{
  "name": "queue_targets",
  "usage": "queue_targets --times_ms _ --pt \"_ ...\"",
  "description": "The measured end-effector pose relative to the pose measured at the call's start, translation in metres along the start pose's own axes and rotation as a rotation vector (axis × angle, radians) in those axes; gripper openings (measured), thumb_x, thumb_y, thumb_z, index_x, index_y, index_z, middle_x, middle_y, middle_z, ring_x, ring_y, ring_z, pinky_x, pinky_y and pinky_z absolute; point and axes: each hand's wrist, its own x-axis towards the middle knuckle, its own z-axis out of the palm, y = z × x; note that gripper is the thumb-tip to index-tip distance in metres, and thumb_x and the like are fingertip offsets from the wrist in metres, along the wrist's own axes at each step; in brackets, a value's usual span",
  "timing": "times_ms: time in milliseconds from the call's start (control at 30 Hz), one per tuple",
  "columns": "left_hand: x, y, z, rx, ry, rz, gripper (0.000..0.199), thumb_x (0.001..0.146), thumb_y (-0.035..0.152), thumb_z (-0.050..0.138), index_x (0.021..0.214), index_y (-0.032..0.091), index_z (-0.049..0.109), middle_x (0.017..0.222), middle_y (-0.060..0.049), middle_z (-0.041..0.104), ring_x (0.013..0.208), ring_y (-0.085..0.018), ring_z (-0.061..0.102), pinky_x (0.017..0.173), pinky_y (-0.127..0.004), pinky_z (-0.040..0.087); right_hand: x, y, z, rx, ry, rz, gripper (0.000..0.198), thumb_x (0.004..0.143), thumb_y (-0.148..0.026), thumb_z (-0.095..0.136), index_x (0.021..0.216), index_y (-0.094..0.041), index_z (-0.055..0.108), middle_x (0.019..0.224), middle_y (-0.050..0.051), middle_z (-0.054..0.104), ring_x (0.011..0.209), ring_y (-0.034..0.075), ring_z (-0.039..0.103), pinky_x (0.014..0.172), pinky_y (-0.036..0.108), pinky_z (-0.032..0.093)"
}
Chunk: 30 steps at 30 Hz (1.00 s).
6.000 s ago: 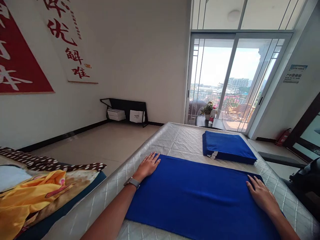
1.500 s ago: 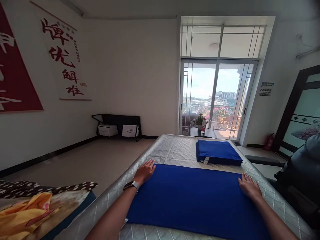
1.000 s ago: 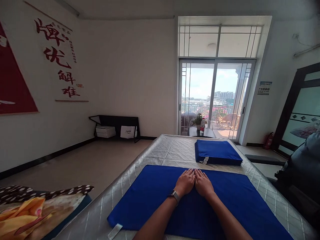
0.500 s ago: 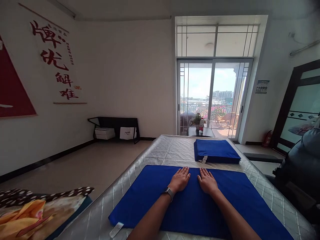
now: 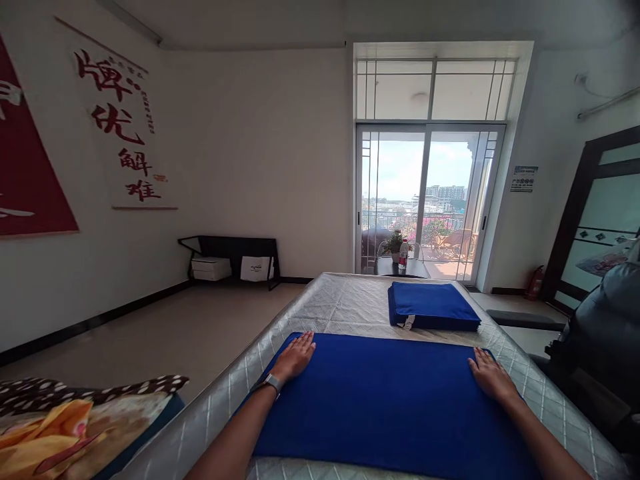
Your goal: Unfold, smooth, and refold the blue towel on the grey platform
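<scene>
Left hand (image 5: 295, 357), right hand (image 5: 493, 377), both flattened out, resting on blue cloth (image 5: 385, 407)

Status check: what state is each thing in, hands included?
Blue cloth: spread flat on the quilted mattress
Left hand: open, palm down near cloth's far left corner
Right hand: open, palm down near cloth's far right corner
Blue cloth stack: neatly piled
Bottle: upright
Potted plant: upright
Sliding glass door: looks shut
</scene>
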Motion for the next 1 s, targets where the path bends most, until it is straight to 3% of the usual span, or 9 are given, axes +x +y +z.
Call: queue_targets --times_ms 200,433,567,667,767,833,900,1000 --pt "-0.005 -0.025 -0.005 0.021 0.007 -0.126 0.063 0.101 0.037 0.019 0.154 0.004 0.029 0.161 -0.017 0.024 0.150 -0.025 0.021 0.121 -0.044 0.019 0.006 0.012 0.006 0.053 0.034 0.050 0.072 0.094 -0.044 0.020 0.155 -0.007 0.029 0.163 0.010 0.026 0.150 0.022 0.021 0.122 0.041 0.016" --pt "-0.003 -0.027 -0.003 0.047 0.011 -0.118 0.058 0.100 0.033 0.024 0.153 0.012 0.034 0.160 -0.018 0.029 0.148 -0.028 0.026 0.118 -0.053 0.024 0.001 0.009 0.001 0.039 0.044 0.070 0.069 0.093 -0.043 0.021 0.154 -0.012 0.033 0.162 0.008 0.028 0.149 0.021 0.024 0.122 0.041 0.017" --pt "-0.001 -0.018 -0.011 0.053 0.015 -0.122 0.061 0.099 0.034 0.024 0.152 0.005 0.034 0.159 -0.021 0.030 0.148 -0.029 0.025 0.120 -0.050 0.020 -0.007 -0.001 -0.012 -0.021 0.016 0.083 0.068 0.094 -0.038 0.021 0.153 -0.008 0.033 0.161 0.010 0.028 0.149 0.022 0.023 0.122 0.043 0.017" --pt "0.002 0.021 -0.021 0.019 0.099 -0.043 0.064 0.100 0.034 0.019 0.153 0.000 0.028 0.161 -0.021 0.023 0.151 -0.029 0.017 0.122 -0.049 0.016 -0.018 -0.038 -0.027 -0.050 0.089 -0.008 0.065 0.095 -0.034 0.021 0.152 -0.007 0.036 0.160 0.011 0.032 0.150 0.021 0.021 0.123 0.043 0.013" --pt "0.005 0.090 -0.021 -0.064 0.135 0.161 0.062 0.100 0.037 0.019 0.154 0.010 0.033 0.160 -0.015 0.031 0.149 -0.026 0.023 0.122 -0.046 0.021 -0.036 -0.103 -0.040 -0.012 0.105 -0.194 0.064 0.096 -0.034 0.019 0.152 -0.009 0.036 0.160 0.010 0.032 0.150 0.020 0.020 0.123 0.039 0.014" --pt "0.006 0.142 -0.011 -0.081 0.115 0.299 0.060 0.101 0.040 0.022 0.153 0.014 0.038 0.158 -0.011 0.036 0.149 -0.021 0.024 0.122 -0.037 0.023 -0.049 -0.152 -0.043 0.043 0.069 -0.319 0.065 0.098 -0.037 0.018 0.153 -0.008 0.033 0.161 0.010 0.028 0.150 0.020 0.019 0.122 0.039 0.015" --pt "0.004 0.184 0.006 -0.097 0.140 0.447 0.058 0.101 0.038 0.023 0.154 0.016 0.035 0.159 -0.010 0.035 0.150 -0.021 0.023 0.122 -0.040 0.023 -0.061 -0.192 -0.039 0.079 0.032 -0.436 0.064 0.098 -0.037 0.018 0.154 -0.008 0.030 0.162 0.010 0.025 0.151 0.021 0.017 0.122 0.039 0.014" --pt "-0.002 0.220 0.032 -0.095 0.163 0.533 0.057 0.102 0.033 0.022 0.154 0.015 0.034 0.157 -0.015 0.038 0.148 -0.024 0.027 0.120 -0.046 0.028 -0.072 -0.223 -0.025 0.065 -0.031 -0.498 0.062 0.096 -0.027 0.023 0.155 -0.009 0.028 0.163 0.010 0.022 0.151 0.021 0.017 0.122 0.040 0.014"
